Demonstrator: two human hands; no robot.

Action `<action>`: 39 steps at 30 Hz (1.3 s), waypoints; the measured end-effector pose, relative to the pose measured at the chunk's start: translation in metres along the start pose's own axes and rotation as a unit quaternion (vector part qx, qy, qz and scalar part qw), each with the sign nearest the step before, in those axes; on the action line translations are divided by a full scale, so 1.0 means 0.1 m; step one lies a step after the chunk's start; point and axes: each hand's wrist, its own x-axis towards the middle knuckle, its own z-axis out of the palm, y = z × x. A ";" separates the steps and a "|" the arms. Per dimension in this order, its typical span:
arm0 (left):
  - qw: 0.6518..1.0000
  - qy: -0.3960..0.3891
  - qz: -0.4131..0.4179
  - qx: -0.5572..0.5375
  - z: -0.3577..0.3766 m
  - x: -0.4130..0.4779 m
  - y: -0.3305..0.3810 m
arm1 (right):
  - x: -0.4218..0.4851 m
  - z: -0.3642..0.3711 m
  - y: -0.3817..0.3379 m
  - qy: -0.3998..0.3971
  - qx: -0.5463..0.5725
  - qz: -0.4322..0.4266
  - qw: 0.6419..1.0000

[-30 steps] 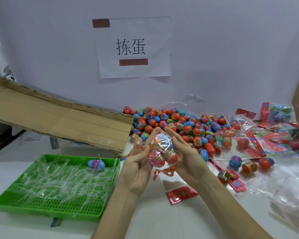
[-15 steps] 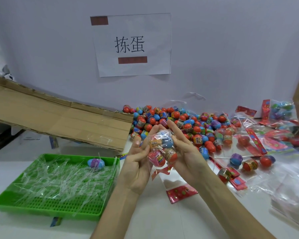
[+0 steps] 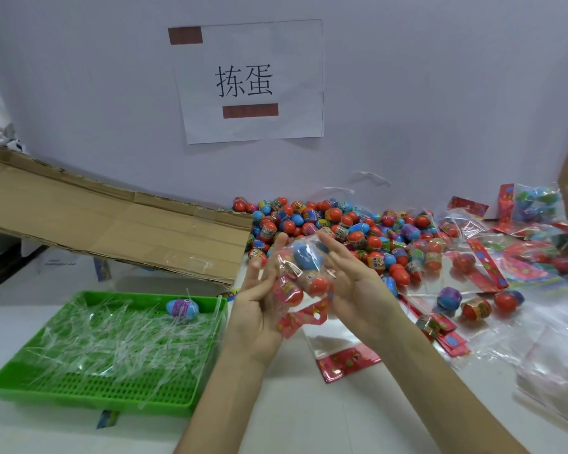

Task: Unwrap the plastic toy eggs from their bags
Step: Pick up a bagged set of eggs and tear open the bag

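I hold a clear plastic bag of toy eggs (image 3: 300, 273) between both hands above the white table. It contains a blue egg at the top and red eggs below, and its red header card (image 3: 300, 321) hangs loose underneath. My left hand (image 3: 259, 306) holds the bag's left side with its fingers pointing up. My right hand (image 3: 354, 286) holds the right side, fingers reaching over the top. A large heap of unwrapped eggs (image 3: 325, 224) lies behind my hands.
A green tray (image 3: 89, 391) at the left holds clear plastic strips and one blue-purple egg (image 3: 181, 308). A flattened cardboard box (image 3: 105, 224) leans behind it. Full bags, empty bags and red header cards (image 3: 348, 360) litter the table on the right.
My hands have opened slightly and turned the bag. The blue egg now shows at the top, and the red header card hangs lower.
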 end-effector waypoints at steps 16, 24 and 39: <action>0.962 0.095 -0.005 0.254 -0.04 0.07 -0.01 | -0.03 -0.17 -0.16 0.027 -0.189 -0.075 0.979; 0.931 0.080 0.043 0.354 -0.06 0.04 -0.06 | -0.05 -0.20 -0.22 0.021 -0.281 -0.108 0.953; 0.941 0.129 0.060 0.308 -0.04 0.08 -0.06 | 0.00 -0.16 -0.12 0.112 -0.386 -0.220 0.889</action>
